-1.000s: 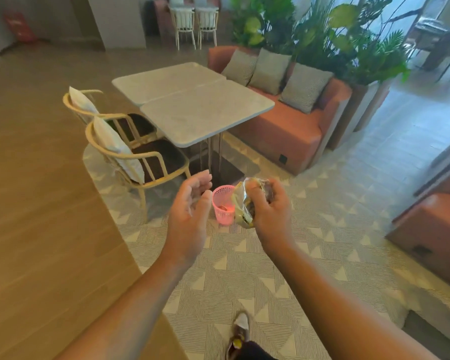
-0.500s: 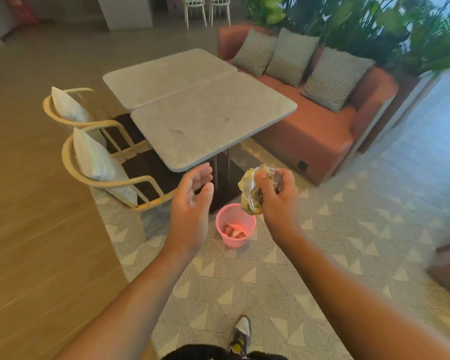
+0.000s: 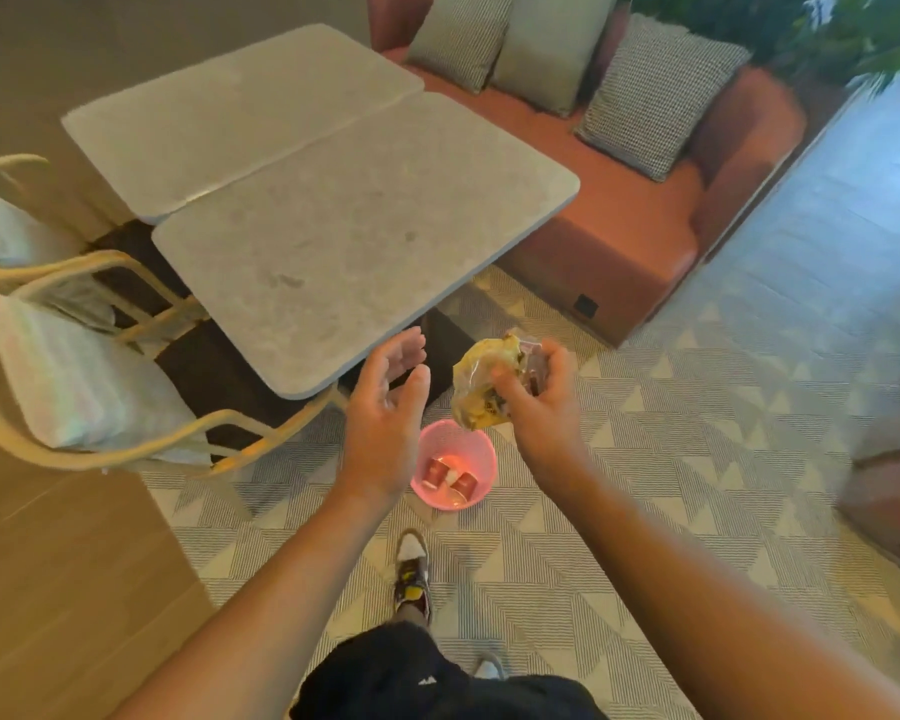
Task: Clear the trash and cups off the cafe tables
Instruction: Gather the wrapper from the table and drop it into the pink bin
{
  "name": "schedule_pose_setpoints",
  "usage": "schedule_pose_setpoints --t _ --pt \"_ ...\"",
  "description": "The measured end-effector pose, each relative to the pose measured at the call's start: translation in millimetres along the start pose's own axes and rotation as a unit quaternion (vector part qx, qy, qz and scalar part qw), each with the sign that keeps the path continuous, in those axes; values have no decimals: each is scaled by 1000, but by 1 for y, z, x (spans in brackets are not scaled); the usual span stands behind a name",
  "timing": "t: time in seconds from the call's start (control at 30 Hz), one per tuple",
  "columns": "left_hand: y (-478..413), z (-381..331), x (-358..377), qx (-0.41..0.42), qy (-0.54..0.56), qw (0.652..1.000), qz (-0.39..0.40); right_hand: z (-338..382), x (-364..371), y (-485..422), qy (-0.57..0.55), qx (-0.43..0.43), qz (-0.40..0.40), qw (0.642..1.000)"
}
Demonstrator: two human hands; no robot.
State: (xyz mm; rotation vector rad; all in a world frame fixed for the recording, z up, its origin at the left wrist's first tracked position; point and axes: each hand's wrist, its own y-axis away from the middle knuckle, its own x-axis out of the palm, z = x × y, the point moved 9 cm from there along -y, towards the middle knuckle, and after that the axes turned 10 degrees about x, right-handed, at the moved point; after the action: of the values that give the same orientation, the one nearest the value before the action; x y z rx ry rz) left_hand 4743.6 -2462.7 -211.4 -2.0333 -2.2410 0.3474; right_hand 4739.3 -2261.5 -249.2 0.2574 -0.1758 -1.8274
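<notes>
My right hand [image 3: 536, 402] is shut on a crumpled yellow and clear plastic wrapper [image 3: 481, 384], held just above and behind a small pink bin [image 3: 481, 454] on the floor. Two red cups [image 3: 450, 472] lie inside the bin. Beside the wrapper my left hand [image 3: 385, 413] is open, fingers apart, palm turned toward it, holding nothing. Two grey stone cafe tables [image 3: 344, 220] stand pushed together right in front of my hands.
Two wooden chairs with white cushions [image 3: 68, 376] sit at the tables' left side. An orange sofa [image 3: 635, 231] with patterned pillows runs behind the tables. Another seat [image 3: 889, 475] is at the right edge. My shoe [image 3: 411, 574] stands on the patterned carpet.
I have moved closer to the tables and the bin, which now lies right below my hands. My right hand still grips the wrapper and my left hand stays open.
</notes>
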Motion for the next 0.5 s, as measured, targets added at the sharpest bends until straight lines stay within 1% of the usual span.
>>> schedule_pose_setpoints --t 0.13,0.27,0.4,0.5 --pt "-51 58 15 -33 -19 997 70 -23 18 -52 -8 39 -9 999" --pt "-91 110 29 -53 -37 989 134 -48 33 -94 8 68 -40 997" --pt "-110 166 47 -93 -60 976 185 -86 42 -129 35 95 -58 993" --pt "-116 209 61 -106 -91 967 212 -116 46 -153 52 111 -69 990"
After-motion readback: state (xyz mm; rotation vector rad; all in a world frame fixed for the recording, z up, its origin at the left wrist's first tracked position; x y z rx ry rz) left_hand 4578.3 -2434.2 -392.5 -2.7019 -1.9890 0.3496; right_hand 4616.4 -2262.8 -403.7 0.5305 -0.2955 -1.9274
